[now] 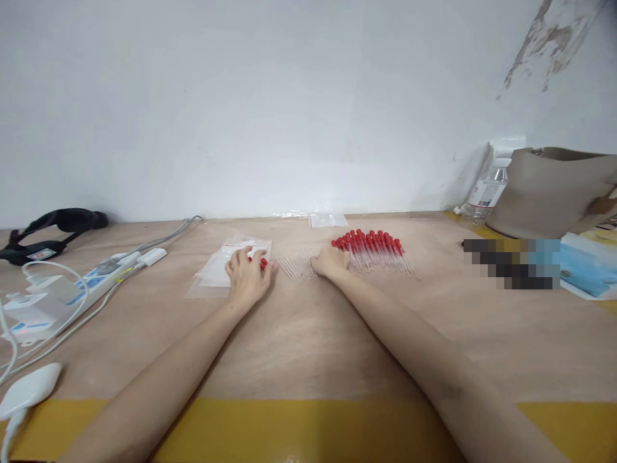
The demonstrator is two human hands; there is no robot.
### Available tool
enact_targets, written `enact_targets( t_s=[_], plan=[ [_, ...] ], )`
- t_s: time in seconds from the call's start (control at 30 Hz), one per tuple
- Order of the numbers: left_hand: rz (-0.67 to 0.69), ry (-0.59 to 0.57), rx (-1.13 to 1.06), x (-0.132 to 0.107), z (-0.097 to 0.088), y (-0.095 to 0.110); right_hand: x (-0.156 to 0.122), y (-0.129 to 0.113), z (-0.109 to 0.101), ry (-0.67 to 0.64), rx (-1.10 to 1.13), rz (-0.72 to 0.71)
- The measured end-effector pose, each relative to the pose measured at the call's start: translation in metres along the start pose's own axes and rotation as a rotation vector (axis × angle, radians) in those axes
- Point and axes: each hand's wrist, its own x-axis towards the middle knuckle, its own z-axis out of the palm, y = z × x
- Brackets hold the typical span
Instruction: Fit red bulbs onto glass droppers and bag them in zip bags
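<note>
My left hand [248,275] rests on the table beside a stack of clear plastic bags [226,267], its fingers curled round red-capped droppers [263,262] whose clear tips [296,267] stick out to the right. My right hand [331,262] lies at the left end of a pile of red-capped droppers [373,249], fingers closed at the pile; what they hold is hidden. One more clear bag [328,220] lies near the wall.
A white power strip [103,278] with plugs and cables lies at the left, a black strap [53,228] behind it, a white device [29,389] at the front left. A water bottle [489,191], a grey bag [554,193] and a blue packet [590,270] stand at the right.
</note>
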Motion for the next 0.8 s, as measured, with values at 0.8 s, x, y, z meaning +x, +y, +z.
enact_targets(
  t_s=[0.8],
  plan=[
    [-0.034, -0.221, -0.128, 0.013, 0.036, 0.026, 0.0, 0.032, -0.014, 0.038, -0.009, 0.052]
  ],
)
